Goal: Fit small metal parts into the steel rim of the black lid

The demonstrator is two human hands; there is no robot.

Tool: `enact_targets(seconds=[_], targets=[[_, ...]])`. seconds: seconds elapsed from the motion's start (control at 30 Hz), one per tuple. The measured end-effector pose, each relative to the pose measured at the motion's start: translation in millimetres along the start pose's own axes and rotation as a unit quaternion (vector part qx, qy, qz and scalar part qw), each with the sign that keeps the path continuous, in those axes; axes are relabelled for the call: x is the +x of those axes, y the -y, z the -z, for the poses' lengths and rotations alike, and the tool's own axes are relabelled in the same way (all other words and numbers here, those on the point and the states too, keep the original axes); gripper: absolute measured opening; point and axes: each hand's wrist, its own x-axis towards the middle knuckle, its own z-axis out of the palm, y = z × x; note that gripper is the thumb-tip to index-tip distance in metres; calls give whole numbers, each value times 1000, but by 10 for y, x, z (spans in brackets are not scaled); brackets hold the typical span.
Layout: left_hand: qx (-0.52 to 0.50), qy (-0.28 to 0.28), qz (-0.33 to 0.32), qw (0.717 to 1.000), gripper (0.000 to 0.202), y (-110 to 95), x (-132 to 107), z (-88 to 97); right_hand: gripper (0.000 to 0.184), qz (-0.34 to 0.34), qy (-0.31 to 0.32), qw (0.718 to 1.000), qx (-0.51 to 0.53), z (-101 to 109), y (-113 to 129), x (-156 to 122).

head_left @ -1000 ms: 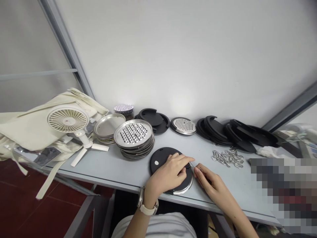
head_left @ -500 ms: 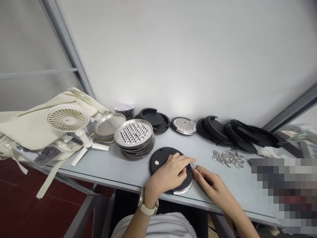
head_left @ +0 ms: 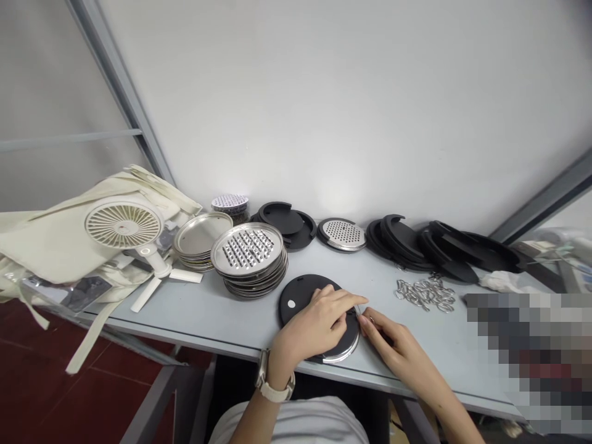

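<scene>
A round black disc point(head_left: 296, 295) with a metal rim lies flat near the table's front edge. My left hand point(head_left: 319, 324) rests on top of it, fingers curled and pressing down near its right edge. My right hand point(head_left: 393, 345) lies on the table just right of the disc, fingertips pinched together against the rim beside my left fingers. What those fingers pinch is too small to name.
A stack of perforated metal discs point(head_left: 250, 256) and plain metal plates point(head_left: 198, 237) stand to the left, behind a white fan point(head_left: 124, 228) on cream cloth. Black discs point(head_left: 411, 243) line the wall. A pile of metal rings point(head_left: 425, 293) lies right of my hands.
My right hand has crept slightly left toward the disc's rim. My left hand stays pressed on the disc.
</scene>
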Motion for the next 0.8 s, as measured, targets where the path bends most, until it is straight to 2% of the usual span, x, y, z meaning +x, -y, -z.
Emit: enact_targets(seconds=[0.3,0.8], targets=[[-3,5,-2,1000,57,-14,-3,20,26,3,-5,999,32,3,-40,-28],[-1,5,3,1000,54,-37,-1,37,29,7,-25,999,22,2,-18,6]])
